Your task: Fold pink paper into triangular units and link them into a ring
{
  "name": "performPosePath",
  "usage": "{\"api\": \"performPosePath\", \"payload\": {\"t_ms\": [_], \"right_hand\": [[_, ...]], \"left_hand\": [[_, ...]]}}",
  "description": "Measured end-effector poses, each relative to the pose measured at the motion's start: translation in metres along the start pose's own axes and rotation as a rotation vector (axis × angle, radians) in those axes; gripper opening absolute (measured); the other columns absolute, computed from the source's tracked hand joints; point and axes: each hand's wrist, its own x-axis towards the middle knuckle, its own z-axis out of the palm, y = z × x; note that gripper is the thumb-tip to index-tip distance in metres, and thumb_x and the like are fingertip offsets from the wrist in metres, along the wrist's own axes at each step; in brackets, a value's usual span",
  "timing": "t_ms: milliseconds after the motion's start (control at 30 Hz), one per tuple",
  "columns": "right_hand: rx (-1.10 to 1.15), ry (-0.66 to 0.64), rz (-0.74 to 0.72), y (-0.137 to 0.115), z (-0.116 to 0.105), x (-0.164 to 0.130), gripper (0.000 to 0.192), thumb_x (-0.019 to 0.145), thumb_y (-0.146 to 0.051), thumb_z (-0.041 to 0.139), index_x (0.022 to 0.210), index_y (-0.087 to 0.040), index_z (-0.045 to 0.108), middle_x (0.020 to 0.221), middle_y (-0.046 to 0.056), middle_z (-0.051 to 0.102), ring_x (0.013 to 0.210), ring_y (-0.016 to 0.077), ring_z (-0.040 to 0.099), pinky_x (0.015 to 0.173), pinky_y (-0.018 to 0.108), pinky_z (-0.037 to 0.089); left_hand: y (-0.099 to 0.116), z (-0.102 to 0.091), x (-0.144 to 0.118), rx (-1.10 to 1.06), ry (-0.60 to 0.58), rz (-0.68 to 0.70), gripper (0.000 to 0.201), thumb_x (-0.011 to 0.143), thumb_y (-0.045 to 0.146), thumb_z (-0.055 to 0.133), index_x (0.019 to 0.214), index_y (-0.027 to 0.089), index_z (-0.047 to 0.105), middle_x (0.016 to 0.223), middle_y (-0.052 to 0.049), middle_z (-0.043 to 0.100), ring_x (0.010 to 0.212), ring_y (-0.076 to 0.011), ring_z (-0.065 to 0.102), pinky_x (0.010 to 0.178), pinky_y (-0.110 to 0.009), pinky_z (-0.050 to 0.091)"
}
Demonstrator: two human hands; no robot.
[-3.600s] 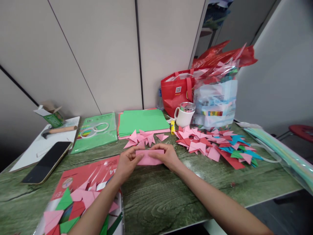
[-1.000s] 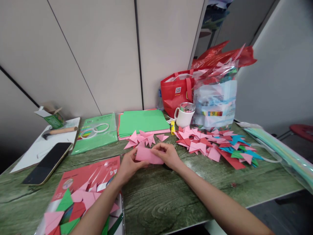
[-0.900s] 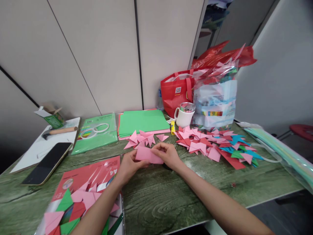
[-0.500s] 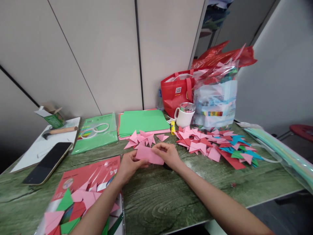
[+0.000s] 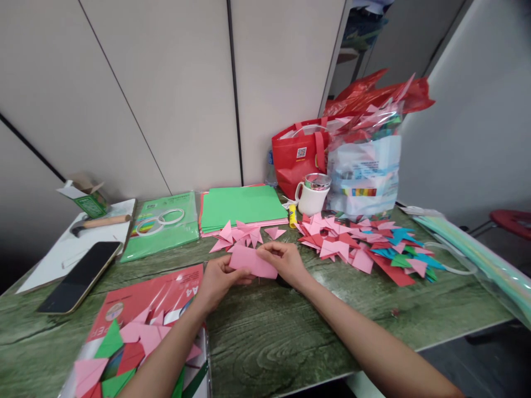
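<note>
Pink paper (image 5: 254,262): a small rectangle, slightly tilted, held between two bare hands over the green, wood-grained counter (image 5: 269,337); it is the centre of the clock used below.
Left hand (image 5: 218,279): at 9 o'clock, fingers grasping the pink paper by its near-left part, thumb lying along the lower edge.
Right hand (image 5: 290,265): at 3 o'clock, thumb and fingers pinching the pink paper at its upper right.
Pink folded pieces (image 5: 227,233): a small cluster just beyond, at 12 o'clock, in front of a stack of green sheets (image 5: 244,207).
Mixed heap (image 5: 364,257): pink, red, blue and green folded shapes, between 2 and 3 o'clock.
White mug (image 5: 312,200): between 1 and 2 o'clock, a yellow tube (image 5: 292,217) just beside it.
Bags: a red bag (image 5: 286,160) at 1 o'clock, a bulging clear bag (image 5: 365,166) at 2.
Red packet (image 5: 157,284): at 8 o'clock, more folded shapes (image 5: 143,334) on top.
Phone (image 5: 83,278): at 9 o'clock, dark screen up.
Green packet (image 5: 166,240): at 10 o'clock, bearing two white rings (image 5: 183,214).
</note>
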Motion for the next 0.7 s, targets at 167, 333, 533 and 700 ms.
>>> {"api": "performPosePath", "payload": {"t_ms": [167, 333, 533, 700], "right_hand": [[-0.018, 0.013, -0.013, -0.0004, 0.0005, -0.0003, 0.021, 0.069, -0.035, 0.061, 0.064, -0.015, 0.065, 0.064, 0.002, 0.063, 0.059, 0.0136, 0.054, 0.057, 0.024, 0.043], [-0.014, 0.009, -0.019, -0.0021, 0.0011, -0.0007, 0.023, 0.069, -0.037, 0.060, 0.064, -0.015, 0.063, 0.063, 0.002, 0.062, 0.059, 0.0137, 0.054, 0.056, 0.024, 0.043], [-0.039, 0.016, -0.038, -0.0008, 0.0033, -0.0017, 0.023, 0.071, -0.037, 0.059, 0.064, -0.015, 0.060, 0.063, 0.002, 0.060, 0.059, 0.0138, 0.053, 0.056, 0.024, 0.043], [-0.031, 0.020, -0.022, 0.0015, -0.0004, 0.0007, 0.025, 0.070, -0.039, 0.059, 0.065, -0.015, 0.060, 0.063, 0.002, 0.060, 0.059, 0.0141, 0.053, 0.057, 0.025, 0.043]], "left_hand": [[0.0009, 0.0009, -0.0003, -0.003, 0.013, -0.015, 0.030, 0.055, 0.025, 0.075, 0.080, 0.012, 0.064, 0.067, -0.004, 0.071, 0.060, -0.0186, 0.066, 0.064, -0.033, 0.055], [0.0019, 0.0015, -0.0010, 0.003, 0.033, -0.028, 0.031, 0.055, 0.027, 0.075, 0.078, 0.011, 0.063, 0.067, -0.005, 0.071, 0.065, -0.0212, 0.067, 0.063, -0.032, 0.055], [0.0029, 0.0018, -0.0019, -0.015, 0.050, -0.033, 0.032, 0.054, 0.032, 0.075, 0.075, 0.012, 0.062, 0.066, -0.005, 0.071, 0.067, -0.0224, 0.068, 0.063, -0.032, 0.055], [0.0025, -0.0003, -0.0013, -0.054, -0.048, -0.025, 0.033, 0.059, 0.039, 0.071, 0.077, 0.012, 0.063, 0.067, -0.006, 0.071, 0.069, -0.0229, 0.067, 0.068, -0.036, 0.054]]}}
